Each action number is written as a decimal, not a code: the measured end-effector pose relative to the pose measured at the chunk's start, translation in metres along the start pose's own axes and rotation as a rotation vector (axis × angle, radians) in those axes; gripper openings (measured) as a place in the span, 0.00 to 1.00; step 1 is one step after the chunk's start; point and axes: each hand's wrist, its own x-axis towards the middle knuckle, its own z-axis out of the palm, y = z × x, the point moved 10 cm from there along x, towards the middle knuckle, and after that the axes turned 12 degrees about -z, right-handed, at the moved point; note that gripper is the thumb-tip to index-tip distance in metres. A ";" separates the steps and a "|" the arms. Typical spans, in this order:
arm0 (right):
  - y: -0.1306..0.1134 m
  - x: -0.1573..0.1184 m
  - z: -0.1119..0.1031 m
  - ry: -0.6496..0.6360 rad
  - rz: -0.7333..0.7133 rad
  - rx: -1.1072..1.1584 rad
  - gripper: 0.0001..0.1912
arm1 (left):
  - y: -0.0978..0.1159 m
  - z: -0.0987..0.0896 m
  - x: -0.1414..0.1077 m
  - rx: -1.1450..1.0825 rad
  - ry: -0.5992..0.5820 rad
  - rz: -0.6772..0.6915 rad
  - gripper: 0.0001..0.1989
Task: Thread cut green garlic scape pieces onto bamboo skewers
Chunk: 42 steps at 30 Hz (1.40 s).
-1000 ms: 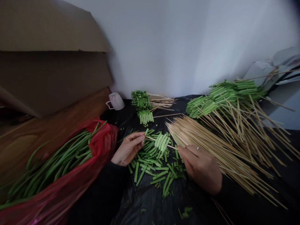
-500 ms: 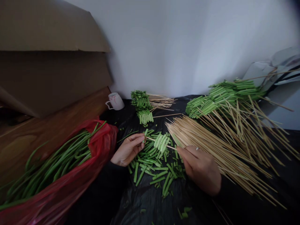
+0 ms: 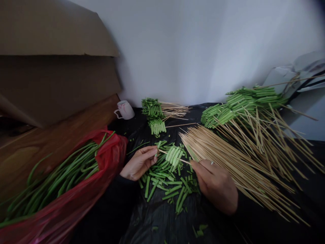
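My right hand (image 3: 215, 183) is closed on a thin wooden skewer (image 3: 186, 162). Several cut green bean pieces (image 3: 174, 157) sit side by side across that skewer. At its pointed end, my left hand (image 3: 141, 162) pinches a short green bean piece (image 3: 158, 146), touching the tip. Below both hands lies a loose pile of cut bean pieces (image 3: 162, 178) on black plastic. A large bundle of bare skewers (image 3: 228, 156) spreads beside and behind my right hand.
A red plastic bag (image 3: 111, 152) of long green beans (image 3: 68, 173) stands left. Filled skewers lie in a small stack (image 3: 153, 112) at the back and a larger stack (image 3: 241, 105) back right. A white mug (image 3: 126, 110) and a cardboard box (image 3: 58, 81) are back left.
My right hand has shifted slightly left and down, carrying the skewer and its bean pieces. The piece in my left hand now sits lower, against the skewer's tip.
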 end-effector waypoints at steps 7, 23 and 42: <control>0.000 0.000 -0.001 0.015 0.000 0.016 0.14 | -0.002 0.001 -0.001 0.031 0.009 0.002 0.11; -0.003 0.000 0.001 0.003 0.008 0.004 0.14 | -0.002 0.002 -0.002 0.079 0.018 0.017 0.14; -0.003 0.005 0.001 0.024 -0.033 0.044 0.14 | -0.012 0.020 -0.005 0.109 -0.004 -0.005 0.14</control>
